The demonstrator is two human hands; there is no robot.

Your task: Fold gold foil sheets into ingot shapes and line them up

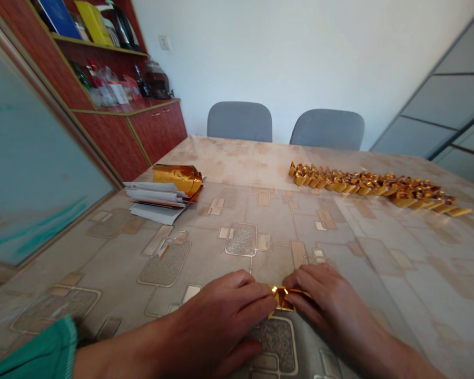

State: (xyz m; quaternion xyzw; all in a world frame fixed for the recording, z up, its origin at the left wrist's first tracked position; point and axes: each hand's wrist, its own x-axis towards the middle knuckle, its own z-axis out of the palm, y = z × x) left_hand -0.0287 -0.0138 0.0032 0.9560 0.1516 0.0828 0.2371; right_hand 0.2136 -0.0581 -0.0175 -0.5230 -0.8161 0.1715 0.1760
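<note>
A small piece of folded gold foil paper (pixel 283 300) lies between my two hands, low over the near part of the table. My left hand (pixel 237 310) grips its left end with the fingers pressed together. At the other end, the fingers and thumb of my right hand (pixel 327 295) are closed on the foil. Its shiny middle shows in the gap between the hands, while both ends are hidden under my fingers. Farther off to the left sits a stack of gold foil sheets (pixel 177 179) with white backs, loosely curled.
Rows of folded gold foil pieces (pixel 363 181) stand at the back right of the patterned tablecloth (pixel 205 247). Two grey chairs (pixel 240 121) are behind the table. A red-brown cabinet (pixel 158 131) with bottles and a jar stands at the back left, beside a glass panel (pixel 35 158).
</note>
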